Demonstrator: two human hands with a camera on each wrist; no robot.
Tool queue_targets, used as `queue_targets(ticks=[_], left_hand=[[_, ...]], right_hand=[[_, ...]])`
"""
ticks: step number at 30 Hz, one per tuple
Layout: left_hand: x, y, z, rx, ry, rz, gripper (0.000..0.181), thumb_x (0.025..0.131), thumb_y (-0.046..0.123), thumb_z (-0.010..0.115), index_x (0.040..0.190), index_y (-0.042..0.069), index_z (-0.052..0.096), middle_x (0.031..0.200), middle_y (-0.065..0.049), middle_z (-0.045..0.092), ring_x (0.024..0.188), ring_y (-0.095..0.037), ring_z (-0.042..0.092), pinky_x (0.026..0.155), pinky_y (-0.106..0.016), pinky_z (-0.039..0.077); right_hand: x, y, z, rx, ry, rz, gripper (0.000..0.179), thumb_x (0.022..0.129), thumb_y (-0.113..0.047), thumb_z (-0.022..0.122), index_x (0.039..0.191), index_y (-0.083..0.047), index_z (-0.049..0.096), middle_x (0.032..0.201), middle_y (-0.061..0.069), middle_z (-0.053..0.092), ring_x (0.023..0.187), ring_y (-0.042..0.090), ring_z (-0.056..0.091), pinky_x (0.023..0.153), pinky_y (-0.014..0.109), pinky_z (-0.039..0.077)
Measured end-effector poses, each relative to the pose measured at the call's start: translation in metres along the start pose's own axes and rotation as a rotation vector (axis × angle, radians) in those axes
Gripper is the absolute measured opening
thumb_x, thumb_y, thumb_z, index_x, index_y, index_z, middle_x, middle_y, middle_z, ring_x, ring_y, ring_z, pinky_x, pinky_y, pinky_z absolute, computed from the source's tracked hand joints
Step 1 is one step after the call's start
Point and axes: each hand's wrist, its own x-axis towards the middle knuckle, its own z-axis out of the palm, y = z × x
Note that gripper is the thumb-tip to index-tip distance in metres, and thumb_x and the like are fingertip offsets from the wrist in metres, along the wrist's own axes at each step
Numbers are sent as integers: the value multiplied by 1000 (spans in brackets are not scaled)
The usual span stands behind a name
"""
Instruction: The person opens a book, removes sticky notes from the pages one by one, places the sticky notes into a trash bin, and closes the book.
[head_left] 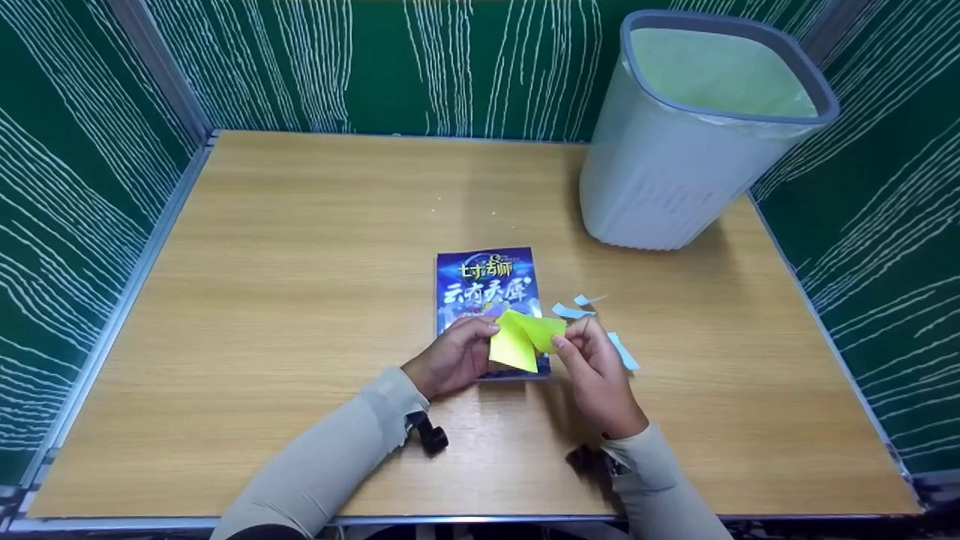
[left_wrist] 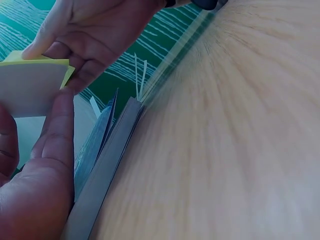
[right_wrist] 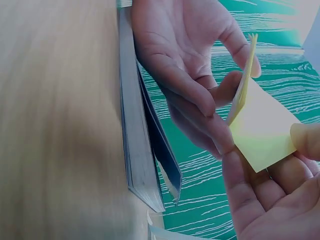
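Green walls [head_left: 390, 75]: white-streaked panels enclose the work space on the far side and both flanks.
Wooden tabletop [head_left: 300, 247]: carries everything below them.
Waste bin [head_left: 660, 172]: stands at the far right of the tabletop, a pale liner folded over its rim, well apart from both hands.
Blue book [head_left: 487, 271]: lies cover up, Chinese lettering on the front; the wrist views show its cover standing slightly off the pages.
Left hand [head_left: 459, 356]: pinches the pad at its left edge, thumb on top, over the book's near part.
Right hand [head_left: 600, 379]: pinches the leaf's outer end between thumb and fingers, just right of the book.
Yellow sticky-note pad [head_left: 508, 349]: held above the book, between the hands; its edges look fanned in the right wrist view.
Yellow leaf [head_left: 546, 331]: bends away from the pad toward the right hand. Whether it is one sheet or several cannot be told, so checking its edge seems wise. A firm left grip near the bound edge, with a slow, low, even pull, should part it without a tear or curl.
Light-blue paper strips [head_left: 574, 310]: lie beside the right hand, one partly behind it; best left clear of the sticky side.
Pale specks [head_left: 493, 213]: scattered beyond the book, too small to identify.
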Motion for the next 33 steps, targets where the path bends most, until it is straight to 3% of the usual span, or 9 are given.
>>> queue_targets(ticks=[3, 8, 15, 22, 24, 25, 28, 31, 33], left_hand=[[1, 0, 0, 6, -11, -9, 53, 97, 26, 51, 144, 2, 43, 121, -8, 71, 108, -22, 73, 94, -36, 60], [0, -1, 0, -7, -11, -22, 56, 97, 29, 47, 146, 3, 44, 123, -10, 69, 111, -28, 73, 95, -36, 59], [1, 2, 2, -75, -25, -62, 48, 92, 35, 57, 133, 9, 52, 122, -11, 67, 107, -29, 72, 98, -35, 57], [1, 1, 1, -150, -60, -84, 57, 90, 36, 61, 137, 9, 44, 131, -18, 63, 116, -32, 66, 109, -38, 51], [1, 1, 1, -160, -38, -87, 61, 90, 37, 63, 140, 9, 42, 133, -21, 63, 116, -31, 67, 111, -39, 49], [1, 1, 1, -164, -26, -87, 62, 90, 37, 63, 141, 9, 41, 133, -23, 63, 115, -31, 67, 113, -40, 48], [1, 1, 1, -157, -2, -85, 65, 92, 38, 64, 144, 8, 39, 135, -25, 62, 116, -30, 68, 116, -42, 46], [0, 3, 1, -142, -7, -88, 65, 94, 37, 63, 146, 8, 38, 137, -24, 61, 119, -30, 67, 118, -43, 43], [0, 4, 1, -135, -12, -92, 64, 95, 38, 62, 147, 9, 38, 137, -24, 61, 120, -29, 67, 119, -43, 43]], right_hand=[[1, 1, -2, 64, 9, 9, 13, 105, -6, 56, 106, 5, 50, 86, 26, 53, 74, 18, 50, 65, 23, 44], [3, 2, -6, 246, -5, 53, 10, 106, -5, 53, 102, 2, 47, 89, 11, 59, 89, 17, 61, 81, 27, 57], [7, 1, -14, 504, -8, 118, 10, 107, -10, 55, 100, -8, 47, 98, 4, 62, 87, 15, 60, 76, 23, 56], [7, -5, -40, 629, 90, 31, 3, 106, -4, 54, 105, -7, 55, 109, 6, 69, 96, 18, 71, 85, 32, 63], [8, -8, -56, 504, 175, -67, 5, 105, -1, 53, 105, -6, 56, 101, 9, 67, 90, 16, 69, 80, 26, 61], [9, -10, -66, 358, 211, -125, 2, 105, -3, 54, 106, -4, 55, 99, 10, 66, 88, 15, 68, 78, 23, 60], [13, -12, -97, -285, 299, -241, 9, 106, -7, 54, 108, 1, 54, 100, 16, 69, 94, 21, 71, 78, 28, 58], [21, -11, -124, -841, 225, -320, 15, 106, -12, 55, 114, 1, 54, 121, 19, 73, 108, 33, 73, 80, 42, 61], [27, -8, -136, -1016, 105, -343, 13, 105, -10, 58, 116, -2, 54, 129, 18, 71, 108, 39, 73, 79, 55, 61]])
